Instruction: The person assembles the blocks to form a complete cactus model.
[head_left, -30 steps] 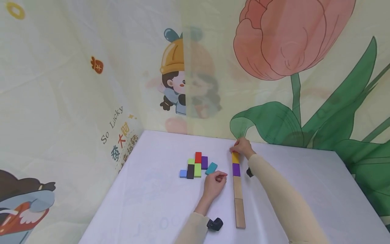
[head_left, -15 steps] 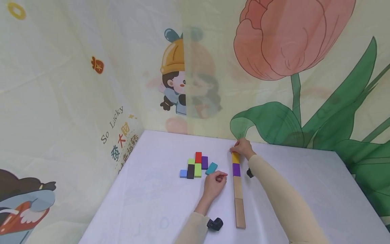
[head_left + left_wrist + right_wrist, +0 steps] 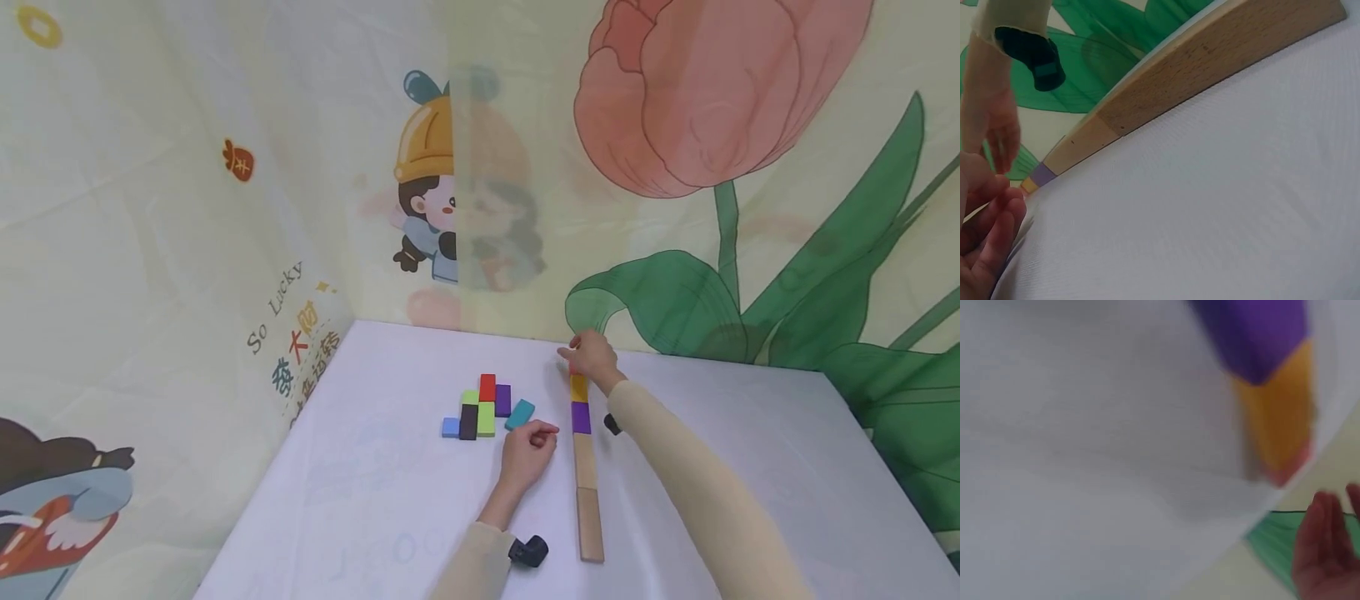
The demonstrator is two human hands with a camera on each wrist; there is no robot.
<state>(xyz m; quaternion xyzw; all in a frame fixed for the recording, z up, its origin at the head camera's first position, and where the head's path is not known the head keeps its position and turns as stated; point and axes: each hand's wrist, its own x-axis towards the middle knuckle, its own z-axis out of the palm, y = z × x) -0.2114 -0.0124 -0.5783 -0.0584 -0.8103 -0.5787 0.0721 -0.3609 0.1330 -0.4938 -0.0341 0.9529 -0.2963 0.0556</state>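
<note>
A straight row in the head view runs from two wooden blocks (image 3: 586,460) through a purple block (image 3: 581,417) and a yellow block (image 3: 579,388) to a red block (image 3: 573,368), partly hidden by my right hand (image 3: 595,358). In the right wrist view the right hand (image 3: 1329,550) is off the red end (image 3: 1291,469), its fingers extended and holding nothing. My left hand (image 3: 528,454) rests left of the row beside a teal block (image 3: 521,414). Its fingers are loosely curled, thumb near fingertips, with no object visible (image 3: 991,219).
Left of the teal block, several blocks lie grouped: red (image 3: 488,387), purple (image 3: 503,400), black (image 3: 468,422), light green (image 3: 486,418) and blue (image 3: 451,427). The white table (image 3: 360,500) ends at a printed cloth (image 3: 525,317) behind. Dark devices sit at both wrists.
My right hand has let go at the far end of the row and moved slightly up and left, showing a bit of the red block. My left hand has stayed in place.
</note>
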